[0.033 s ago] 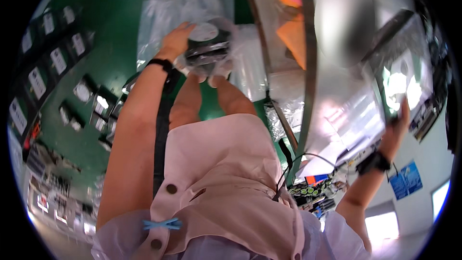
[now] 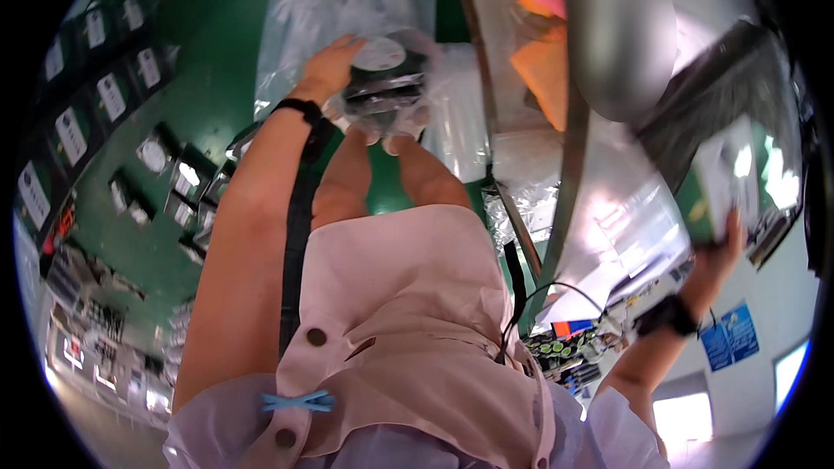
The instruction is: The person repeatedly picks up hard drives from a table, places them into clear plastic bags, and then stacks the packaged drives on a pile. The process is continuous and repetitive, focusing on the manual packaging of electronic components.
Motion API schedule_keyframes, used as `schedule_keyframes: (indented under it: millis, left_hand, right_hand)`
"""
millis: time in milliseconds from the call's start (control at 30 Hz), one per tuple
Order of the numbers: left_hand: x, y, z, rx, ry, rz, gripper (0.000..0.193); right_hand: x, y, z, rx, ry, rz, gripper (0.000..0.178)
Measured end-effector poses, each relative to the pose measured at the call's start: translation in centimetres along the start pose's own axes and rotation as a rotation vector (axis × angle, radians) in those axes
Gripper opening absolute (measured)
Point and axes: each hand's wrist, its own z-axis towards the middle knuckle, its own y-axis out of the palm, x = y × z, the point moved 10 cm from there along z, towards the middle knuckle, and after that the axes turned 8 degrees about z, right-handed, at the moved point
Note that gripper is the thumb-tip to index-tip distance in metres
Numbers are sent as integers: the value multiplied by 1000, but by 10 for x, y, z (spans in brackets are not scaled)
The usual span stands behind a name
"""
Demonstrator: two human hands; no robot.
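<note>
Clear plastic bags (image 2: 304, 26) on green table, white-labelled black packets (image 2: 113, 95) left

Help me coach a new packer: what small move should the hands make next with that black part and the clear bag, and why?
Probably ease the black part deeper into the clear bag. The left hand grips its top edge, and plastic already wraps its lower side over the green mat. The right hand is far off, holding a green-edged board, so it could come over to steady the bag.

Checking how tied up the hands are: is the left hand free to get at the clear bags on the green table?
Probably not at once. The left hand already grips the black part, though the clear bags lie right beside it, nothing between.
</note>
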Motion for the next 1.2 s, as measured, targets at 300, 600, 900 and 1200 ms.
schedule_keyframes:
  millis: [300,600,900,1200]
  left_hand:
    - [-4,-1,-1,1,215,-257,76]
    - [-10,-6,-29,75,123,-382,78]
    - [-2,-18,-55,64,59,-226,58]
    - [-73,1,-48,80,-334,22,43]
  right_hand:
    - [217,340,-159,-598,-643,-1206,50]
    - [366,426,-114,-596,-904,-1292,49]
    - [427,519,-160,-1123,-436,-590,21]
    - [-98,314,-56,55,-1060,-50,36]
